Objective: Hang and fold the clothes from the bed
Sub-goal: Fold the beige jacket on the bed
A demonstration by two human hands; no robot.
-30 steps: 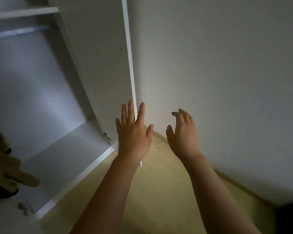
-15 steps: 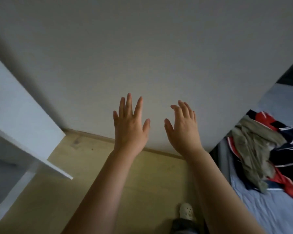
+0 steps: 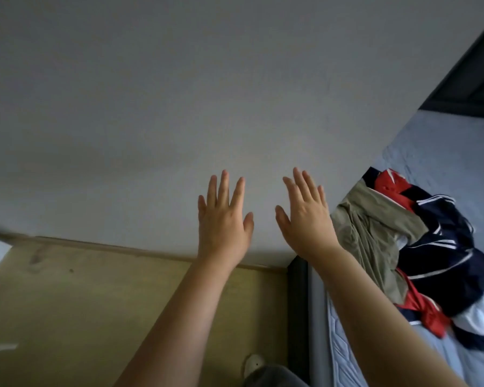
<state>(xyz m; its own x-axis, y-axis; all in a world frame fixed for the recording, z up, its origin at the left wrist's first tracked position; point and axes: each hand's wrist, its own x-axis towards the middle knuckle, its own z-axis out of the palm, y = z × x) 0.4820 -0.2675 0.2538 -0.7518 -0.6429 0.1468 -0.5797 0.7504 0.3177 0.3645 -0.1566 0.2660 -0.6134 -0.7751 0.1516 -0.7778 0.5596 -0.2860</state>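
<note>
Head view: both arms are seen stretched forward, backs of the hands up, against a plain grey wall (image 3: 179,107). The left hand (image 3: 224,219) is held flat, fingers straight and slightly spread. The right hand (image 3: 305,219) is held likewise, fingers lightly fanned, thumb out. Nothing is held by either. The clothes pile (image 3: 419,247) is found on the bed (image 3: 444,152), heaped near the mattress's left edge, close by the wall. From the right fingertips the pile lies to the right and a little nearer. The right hand is plainly the closer one, its wrist seen just beside a khaki garment (image 3: 369,233); contact cannot be told. The left hand is seen well apart from the pile, above the wooden floor (image 3: 95,303), with the dark bed frame (image 3: 296,303) between. The pile's long axis is judged to run from far-left to near-right along the bed. The khaki garment is laid lengthwise much the same way, one end toward the wall. A navy striped garment (image 3: 442,247) and a red one (image 3: 389,185) are tangled with it. A rightward, downward reach is judged to be called for, led by the right hand.
</note>
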